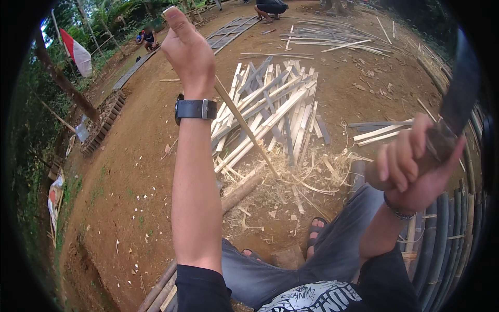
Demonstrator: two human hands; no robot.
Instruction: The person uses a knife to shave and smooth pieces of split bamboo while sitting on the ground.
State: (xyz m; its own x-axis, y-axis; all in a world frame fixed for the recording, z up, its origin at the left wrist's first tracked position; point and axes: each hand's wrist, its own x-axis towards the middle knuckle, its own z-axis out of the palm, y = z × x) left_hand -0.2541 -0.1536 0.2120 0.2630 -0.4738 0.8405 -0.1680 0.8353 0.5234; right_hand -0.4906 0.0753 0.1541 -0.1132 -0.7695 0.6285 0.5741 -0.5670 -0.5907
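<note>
My left hand [188,57], raised at the upper left with a dark watch on its wrist, is closed round a bamboo strip [242,124]. The strip's top end shows by my thumb. It slants down past the wrist, and its lower end reaches the shavings [312,174] in front of my feet. At the right, my right hand [410,161] grips a machete by its thick brown handle [439,141]. The dark, broad machete blade [460,86] points up and away from me, slightly blurred. The blade is well apart from the strip.
A pile of split bamboo strips [275,106] lies ahead, with a log [243,191] nearer. Bamboo poles [442,229] form a platform at my right. More strips [338,39] are spread farther off. Two people crouch in the distance. A red and white flag [78,54] hangs left.
</note>
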